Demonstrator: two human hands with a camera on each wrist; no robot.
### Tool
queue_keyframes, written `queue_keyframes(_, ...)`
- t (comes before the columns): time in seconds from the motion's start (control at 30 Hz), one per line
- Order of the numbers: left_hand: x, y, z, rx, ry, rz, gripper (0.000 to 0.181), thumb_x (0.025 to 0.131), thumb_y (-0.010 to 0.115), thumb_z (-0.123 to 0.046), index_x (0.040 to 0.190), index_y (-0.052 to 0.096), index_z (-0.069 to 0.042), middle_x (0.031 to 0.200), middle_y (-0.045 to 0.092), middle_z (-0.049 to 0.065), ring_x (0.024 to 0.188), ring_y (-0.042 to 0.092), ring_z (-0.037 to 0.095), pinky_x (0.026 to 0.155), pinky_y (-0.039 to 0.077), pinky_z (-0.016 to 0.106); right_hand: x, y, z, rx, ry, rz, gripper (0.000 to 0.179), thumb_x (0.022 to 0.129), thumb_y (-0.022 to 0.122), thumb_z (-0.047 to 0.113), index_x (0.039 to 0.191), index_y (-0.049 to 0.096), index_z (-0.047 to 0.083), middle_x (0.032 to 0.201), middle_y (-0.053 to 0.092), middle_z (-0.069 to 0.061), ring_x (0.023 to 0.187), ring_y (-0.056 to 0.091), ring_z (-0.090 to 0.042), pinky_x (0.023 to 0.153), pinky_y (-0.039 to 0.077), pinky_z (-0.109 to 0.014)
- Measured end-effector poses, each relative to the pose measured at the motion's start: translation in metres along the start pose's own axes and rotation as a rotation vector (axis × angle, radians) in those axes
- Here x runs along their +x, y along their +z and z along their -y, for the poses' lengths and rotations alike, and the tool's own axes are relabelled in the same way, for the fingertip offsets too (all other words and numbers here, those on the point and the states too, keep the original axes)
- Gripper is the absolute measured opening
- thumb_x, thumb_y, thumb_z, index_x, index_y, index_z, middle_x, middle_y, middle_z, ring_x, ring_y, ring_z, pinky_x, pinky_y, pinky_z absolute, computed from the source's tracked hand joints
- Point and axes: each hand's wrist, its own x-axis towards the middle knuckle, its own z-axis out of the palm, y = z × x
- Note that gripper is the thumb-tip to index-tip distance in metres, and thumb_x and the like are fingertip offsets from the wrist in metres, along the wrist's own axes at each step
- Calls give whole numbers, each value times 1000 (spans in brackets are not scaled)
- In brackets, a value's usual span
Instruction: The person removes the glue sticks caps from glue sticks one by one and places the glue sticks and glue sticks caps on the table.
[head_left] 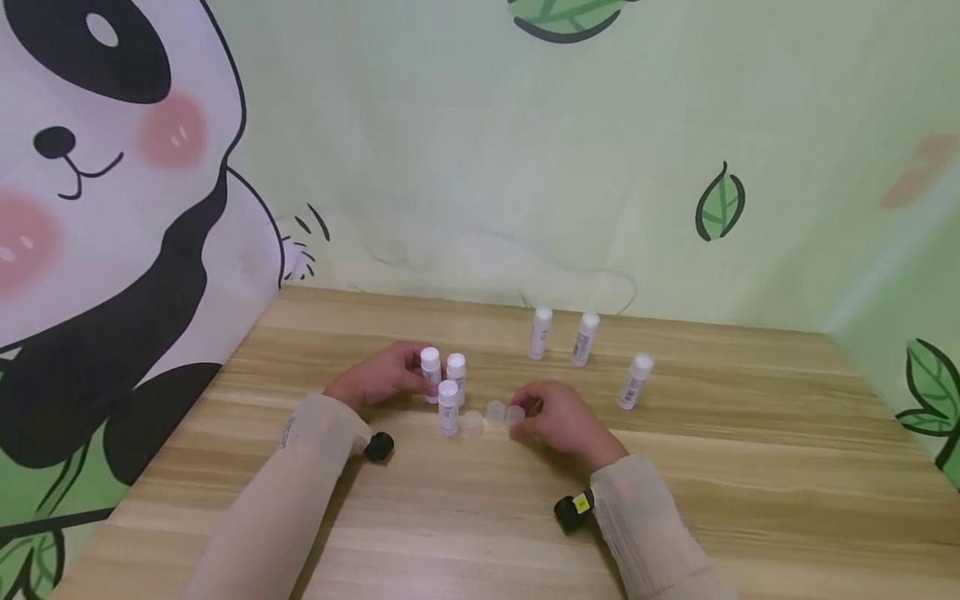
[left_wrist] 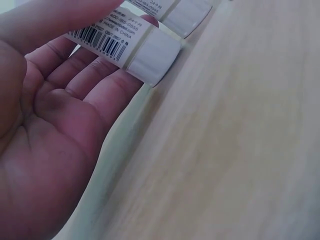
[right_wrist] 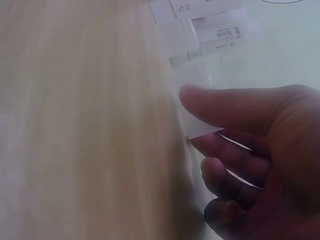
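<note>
Three small white glue sticks stand upright in a cluster left of centre in the head view. My left hand (head_left: 384, 375) grips the back-left glue stick (head_left: 430, 367) between thumb and fingers; its barcode label (left_wrist: 105, 45) shows in the left wrist view. Beside it stand another glue stick (head_left: 457, 367) and, nearer me, a third glue stick (head_left: 448, 410). To their right are translucent caps in a row. My right hand (head_left: 558, 419) pinches the rightmost cap (head_left: 514, 414) by thumb and fingers. A middle cap (head_left: 496, 410) and a left cap (head_left: 472, 422) sit next to it.
Further back on the wooden table (head_left: 465, 533) stand a glue stick (head_left: 540, 333), a second glue stick (head_left: 585, 340) and, farther right, a third glue stick (head_left: 635, 382). A green printed wall covering (head_left: 450, 167) rises behind the table's back edge.
</note>
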Motion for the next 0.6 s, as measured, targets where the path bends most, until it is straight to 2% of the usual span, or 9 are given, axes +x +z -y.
queue_keyframes(0.6,1,-1,0,-17,-39,24,31,82,76,-13,107,61,-7,100,63,5,91,55,21,84,48,30,0,1,-2,1,6,-3,24,77,81,18,99,71,20,92,66,4,82,57,-14,76,47,-30)
